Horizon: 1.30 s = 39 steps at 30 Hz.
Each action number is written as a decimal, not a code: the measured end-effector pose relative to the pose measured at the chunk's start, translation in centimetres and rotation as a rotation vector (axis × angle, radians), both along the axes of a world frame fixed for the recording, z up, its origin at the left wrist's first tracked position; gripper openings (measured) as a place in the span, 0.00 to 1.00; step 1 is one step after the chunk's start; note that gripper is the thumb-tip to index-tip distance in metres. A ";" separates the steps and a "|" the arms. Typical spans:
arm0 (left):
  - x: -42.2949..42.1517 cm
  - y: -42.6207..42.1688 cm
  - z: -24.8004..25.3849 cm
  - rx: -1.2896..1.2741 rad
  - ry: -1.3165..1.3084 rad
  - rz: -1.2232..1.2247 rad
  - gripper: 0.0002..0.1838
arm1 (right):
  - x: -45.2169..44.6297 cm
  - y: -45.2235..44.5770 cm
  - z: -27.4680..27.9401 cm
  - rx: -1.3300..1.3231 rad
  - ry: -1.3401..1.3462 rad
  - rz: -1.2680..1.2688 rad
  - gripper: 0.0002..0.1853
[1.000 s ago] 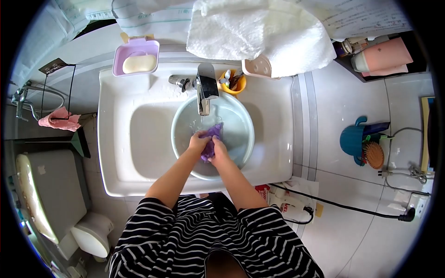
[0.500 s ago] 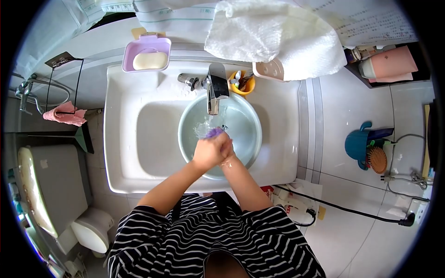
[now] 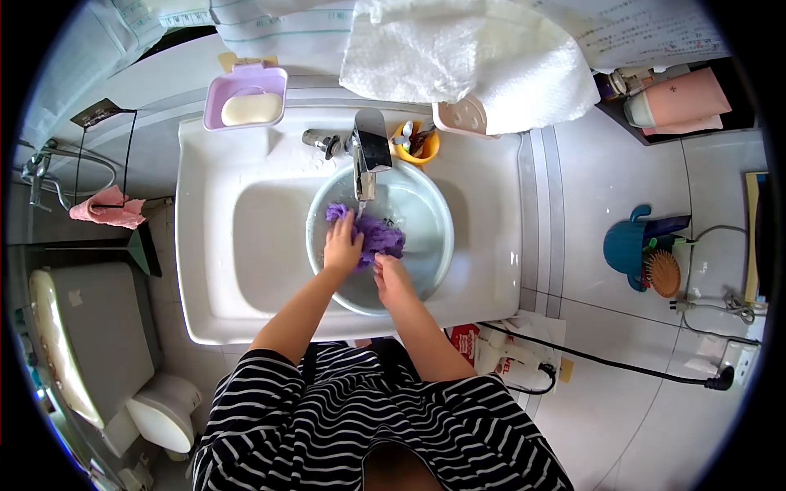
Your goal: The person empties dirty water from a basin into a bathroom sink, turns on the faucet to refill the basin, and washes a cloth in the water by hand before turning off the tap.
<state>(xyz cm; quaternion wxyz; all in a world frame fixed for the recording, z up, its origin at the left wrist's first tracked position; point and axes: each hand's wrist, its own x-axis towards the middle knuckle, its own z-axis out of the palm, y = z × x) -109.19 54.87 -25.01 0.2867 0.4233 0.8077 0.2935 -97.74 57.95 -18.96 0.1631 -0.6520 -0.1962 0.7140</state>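
Cloth [image 3: 381, 236], purple, lies in the basin [image 3: 449, 237], nearer its left edge. We note the left hand [image 3: 341, 248] over the cloth's left part, fingers spread; whether it grips, we cannot tell. We find the right hand [image 3: 391, 276] closed on the cloth's near edge. The faucet [image 3: 372, 147] overhangs the basin's far edge, beside a yellow cup [image 3: 418, 158]

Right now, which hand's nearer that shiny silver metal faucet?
Left. The left hand is by the faucet's spout, slightly left; the right hand is farther back, to its right.
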 end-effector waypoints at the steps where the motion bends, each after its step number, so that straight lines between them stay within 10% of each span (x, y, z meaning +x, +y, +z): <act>1: 0.7 0.0 -0.1 -0.104 0.093 -0.054 0.32 | 0.2 -0.2 -1.0 -0.053 -0.029 0.001 0.04; 5: -0.5 0.3 2.5 -0.281 0.223 -0.441 0.35 | -0.6 0.0 -3.4 0.314 -0.413 -0.080 0.29; 10: 1.4 1.2 -1.3 -0.027 -0.115 0.194 0.41 | -1.1 2.3 -6.3 0.560 -0.272 0.111 0.32; 13: 0.9 2.4 1.6 0.029 -1.285 0.460 0.30 | -2.2 3.4 -2.9 0.100 0.184 -0.101 0.33; 19: 0.7 0.3 11.7 0.283 -0.595 -0.201 0.12 | -1.7 5.8 -1.8 -0.295 0.795 0.092 0.21; 26: 1.0 -0.1 14.1 0.501 0.024 -0.254 0.08 | -2.5 2.0 -4.7 -0.065 1.276 -0.020 0.17; 35: -1.4 0.4 8.0 0.304 0.037 0.124 0.10 | -3.1 1.3 3.6 0.162 0.088 -0.095 0.23; 39: -0.5 0.2 2.1 0.141 0.315 0.212 0.27 | -0.1 1.5 -3.8 0.260 -0.138 -0.029 0.25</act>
